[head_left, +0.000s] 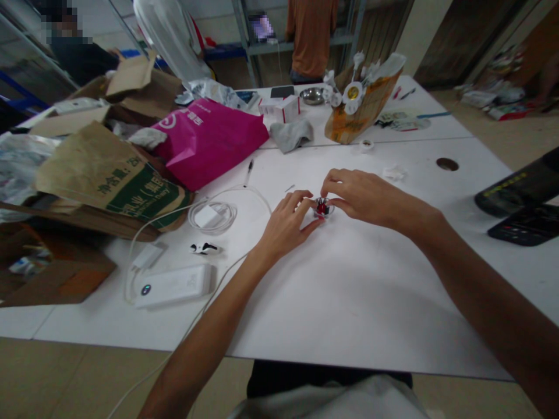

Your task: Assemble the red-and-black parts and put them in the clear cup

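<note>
A small round object (323,208), red and black in the middle with a pale rim, is held between both hands over the white table (349,302). My left hand (290,220) grips it from the left, thumb below and fingers above. From the right, my right hand (356,193) pinches its edge with thumb and curled fingers. What exactly the object is cannot be made out. A thin, short item (289,188) lies just behind my left hand.
At left are a white power bank (174,286), coiled cable (212,218), black-and-white clippers (204,248), a pink bag (213,137) and a paper sack (109,174). A dark cylinder (519,183) stands right. People (312,35) are behind the table.
</note>
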